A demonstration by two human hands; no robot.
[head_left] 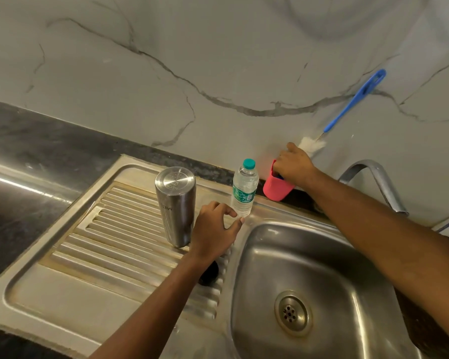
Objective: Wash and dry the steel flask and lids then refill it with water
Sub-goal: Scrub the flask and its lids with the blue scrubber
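Observation:
The steel flask [175, 206] stands upside down on the ribbed drainboard [109, 244], its base facing up. My left hand [215, 229] hovers just right of it, fingers loosely curved and holding nothing, thumb tip near the foot of a plastic water bottle [244, 189]. A dark round lid [210, 277] lies on the drainboard, partly hidden under my left forearm. My right hand [294, 164] reaches into a pink cup [276, 189] at the wall; its fingertips are hidden inside, next to something blue.
A bottle brush with a blue handle [355, 99] and white bristles leans on the marble wall behind the cup. The sink basin [309, 268] with its drain lies at lower right, the tap [373, 180] above it. Dark countertop runs to the left.

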